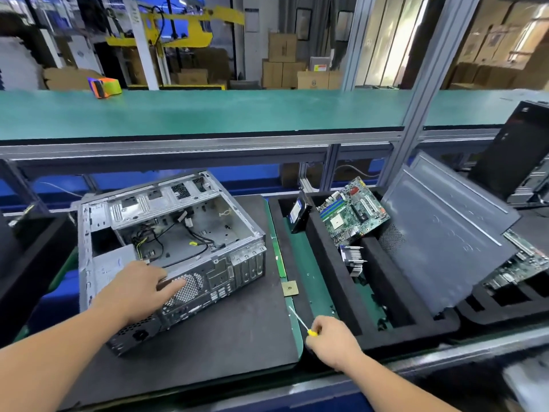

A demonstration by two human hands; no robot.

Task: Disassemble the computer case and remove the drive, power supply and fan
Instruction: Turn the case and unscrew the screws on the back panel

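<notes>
Head view: left hand [139,288] flat on case [166,248] edge; right hand [332,337] grips screwdriver [300,321].

Under left hand [135,288]: bare grey metal case [166,233], perforated rear, on matt black mat [237,322]. In right hand [332,340]: screwdriver [300,321], shiny metal shaft.

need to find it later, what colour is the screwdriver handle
Yellow, on the screwdriver in the head view.

green shelf [237,111], stacked cartons [282,63] behind
</notes>
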